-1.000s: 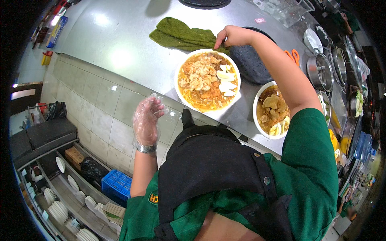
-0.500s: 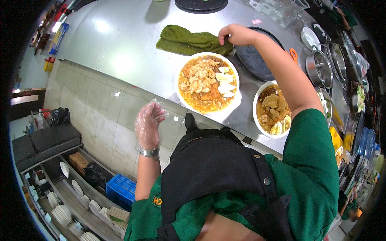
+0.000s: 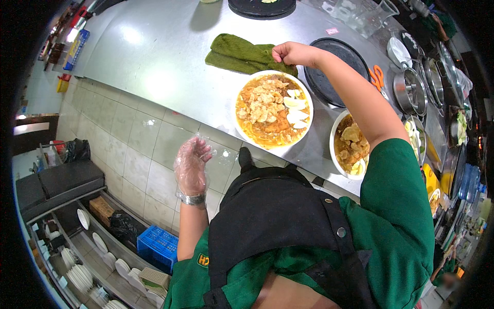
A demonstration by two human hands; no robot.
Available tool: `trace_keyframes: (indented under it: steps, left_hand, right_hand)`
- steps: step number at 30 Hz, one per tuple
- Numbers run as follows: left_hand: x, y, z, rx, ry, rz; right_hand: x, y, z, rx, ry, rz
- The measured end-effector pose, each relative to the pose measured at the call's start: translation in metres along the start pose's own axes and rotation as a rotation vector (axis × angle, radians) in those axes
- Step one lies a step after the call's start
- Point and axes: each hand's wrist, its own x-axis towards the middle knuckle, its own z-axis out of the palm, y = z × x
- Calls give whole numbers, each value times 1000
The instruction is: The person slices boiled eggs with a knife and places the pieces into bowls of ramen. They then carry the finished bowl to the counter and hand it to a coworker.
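Observation:
My bare right hand (image 3: 294, 54) reaches over the metal counter, its fingers pinched on the upper right part of a folded green cloth (image 3: 231, 54). Just below the cloth, near the counter's edge, stands a large white bowl (image 3: 239, 118) of noodle soup topped with crisp brown pieces and egg slices. A second bowl (image 3: 333, 149) of similar food is partly covered by my right arm. Away from the counter, over the floor, my left hand (image 3: 191, 167) wears a clear plastic glove. Its fingers are loosely bent and apart, with nothing in them.
A round black board (image 3: 329, 69) lies right of the cloth, with orange-handled scissors (image 3: 377, 77) beside it. Another black board (image 3: 261, 7) sits at the far edge. Metal pots (image 3: 410, 90) stand at right. Lower left are plate shelves (image 3: 80, 275) and a blue crate (image 3: 157, 247).
My right hand has moved left along the cloth, and its fingers have closed on it. The whole view has shifted slightly. My left hand stays about where it was.

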Motion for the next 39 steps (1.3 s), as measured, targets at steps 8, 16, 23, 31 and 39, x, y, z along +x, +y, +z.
trace_keyframes:
  steps: [8,16,23,31,39]
  left_hand:
    - [12,15,-5,-74,26,-30]
    - [20,18,-13,-173,58,-76]
    - [27,20,-29,-168,35,-102]
    - [54,2,-6,129,-87,-114]
    - [109,-11,57,398,-357,294]
  right_hand:
    - [16,-16,-31,531,156,-124]
    - [60,-41,-81,562,455,-286]
    - [17,-43,-52,-844,9,42]
    - [18,-38,-78,-888,522,-161]
    - [-137,-104,-8,-696,657,-127]
